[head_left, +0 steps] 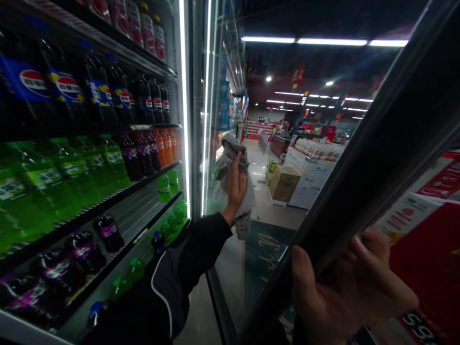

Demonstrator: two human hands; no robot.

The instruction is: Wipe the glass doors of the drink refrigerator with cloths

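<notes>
My left hand (235,189) grips a crumpled grey cloth (232,155) and holds it up near the glass of a drinks cooler door. A black sleeve (187,268) covers that forearm. My right hand (345,292) curls around the black frame of the open glass door (345,182) at the lower right. Behind the glass, shelves hold rows of Pepsi bottles (64,88), green soda bottles (86,167) and dark bottles with purple labels (86,251).
Orange-drink bottles (163,146) stand on the cooler's middle shelf. Beyond the door, a supermarket aisle runs back past a cardboard box (283,184) and a white display stand (309,177). Red and white printed packaging (420,249) fills the lower right.
</notes>
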